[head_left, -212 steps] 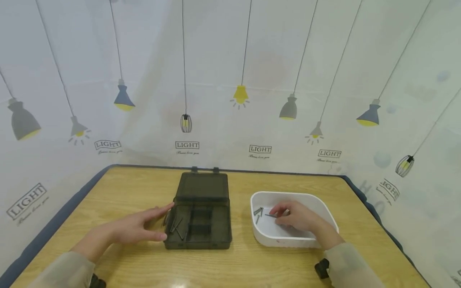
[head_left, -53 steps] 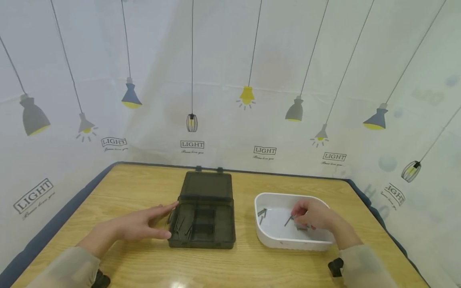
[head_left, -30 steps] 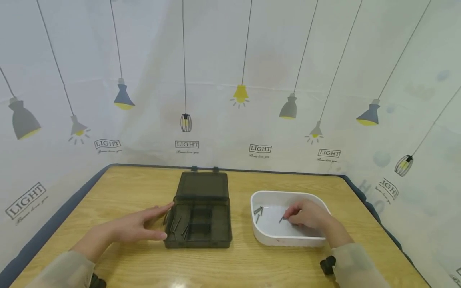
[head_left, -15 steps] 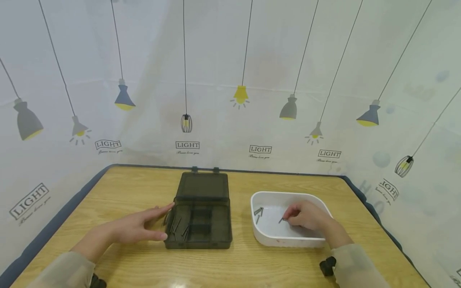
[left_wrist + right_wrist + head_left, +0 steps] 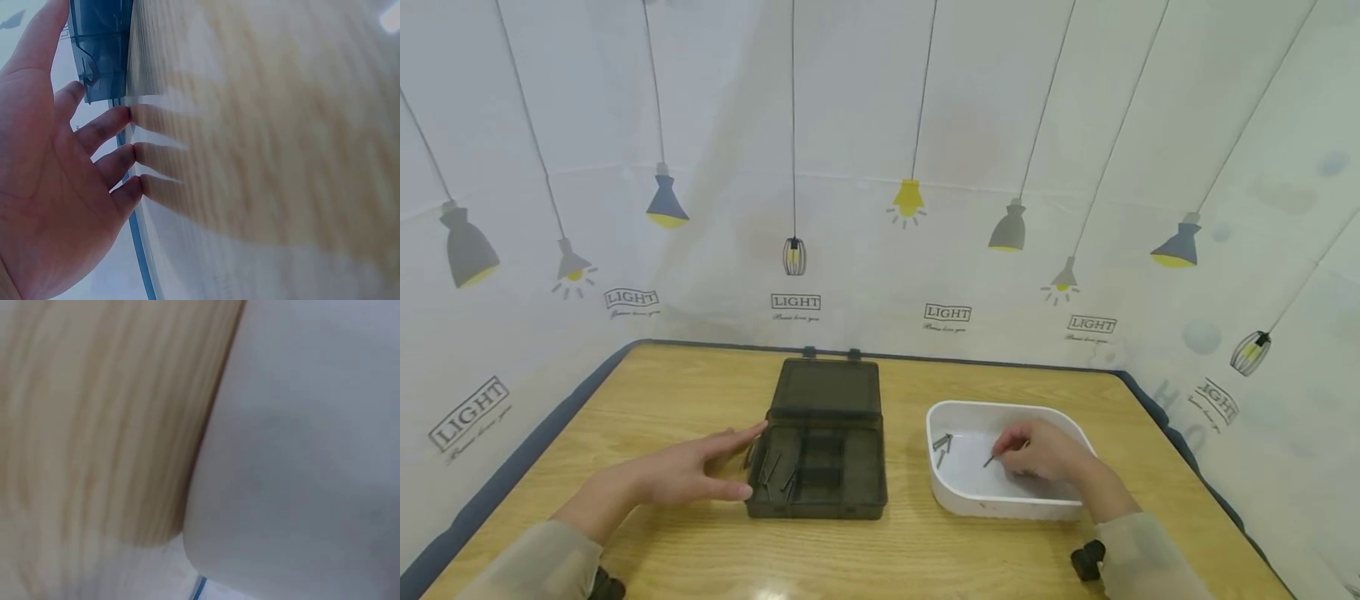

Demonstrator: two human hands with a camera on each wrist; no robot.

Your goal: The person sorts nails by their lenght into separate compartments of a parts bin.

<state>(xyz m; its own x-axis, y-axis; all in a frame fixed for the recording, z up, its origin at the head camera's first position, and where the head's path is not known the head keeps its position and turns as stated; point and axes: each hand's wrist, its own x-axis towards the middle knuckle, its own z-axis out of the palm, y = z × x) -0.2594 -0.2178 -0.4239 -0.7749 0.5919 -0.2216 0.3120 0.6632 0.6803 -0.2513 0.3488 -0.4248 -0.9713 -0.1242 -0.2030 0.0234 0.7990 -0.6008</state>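
My right hand [image 5: 1045,454] is inside the white tray [image 5: 1011,506], its thumb and fingertips pinching a thin dark nail-like piece [image 5: 988,461] that points down and left. More such thin metal pieces [image 5: 942,444] lie at the tray's left end. My left hand [image 5: 688,471] is spread beside the dark see-through plastic box [image 5: 861,471], index finger and thumb at its left side. In the left wrist view the other fingertips [image 5: 128,187] rest on the table. Several thin pieces [image 5: 771,468] lie in the box's left compartment. The right wrist view shows only the tray's outside.
The box's lid [image 5: 827,387] stands raised at the back, hinged to the base. Both containers are on a wooden table [image 5: 880,554] with a dark blue edge. Behind it hangs a white cloth [image 5: 850,100] printed with lamps.
Compared with the oldest frame, the pieces in the box lie differently and my right hand is farther right in the tray. During the last second it has barely moved; the left hand stays put.
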